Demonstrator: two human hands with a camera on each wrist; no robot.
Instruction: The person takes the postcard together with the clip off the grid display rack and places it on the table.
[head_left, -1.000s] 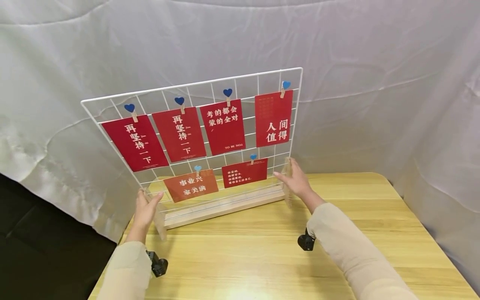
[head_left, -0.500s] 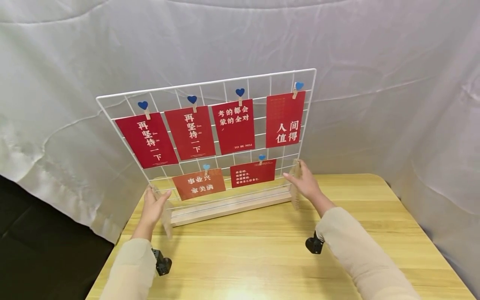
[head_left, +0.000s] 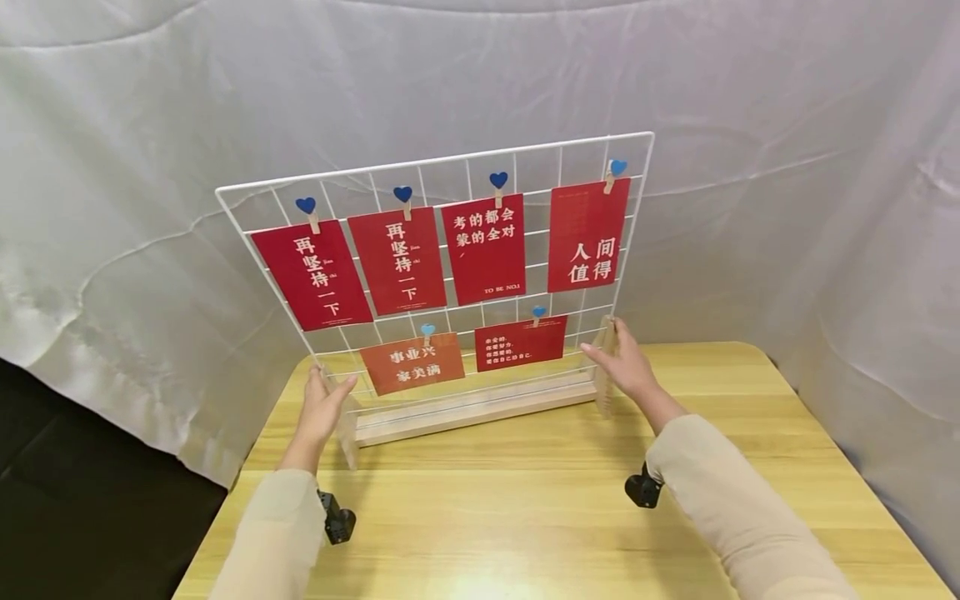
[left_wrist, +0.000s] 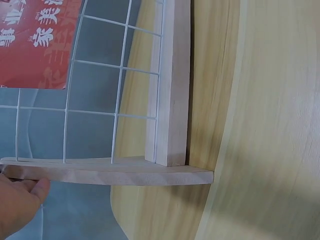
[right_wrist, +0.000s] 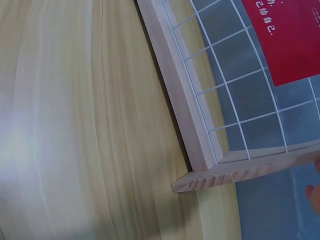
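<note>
Nearest the camera, resting bare: wooden table [head_left: 525, 500], sleeves reaching forward over it. Farther in, gripping the wooden end pieces of the grid stand [head_left: 472, 408]: left hand [head_left: 322, 410] at the left foot, fingers held together and fairly straight along the upright, thumb apart; right hand [head_left: 626, 367] at the right foot, fingers likewise extended and pressing the end piece, not wrapping it. Standing toward the table's far edge, close to the white curtain [head_left: 750, 125]. Risking a tip backward off that far edge if pushed farther. Hanging higher up on small blue-heart clips [head_left: 498, 182]: red cards [head_left: 487, 250], likely slipping loose under any jolt or tilt.
</note>
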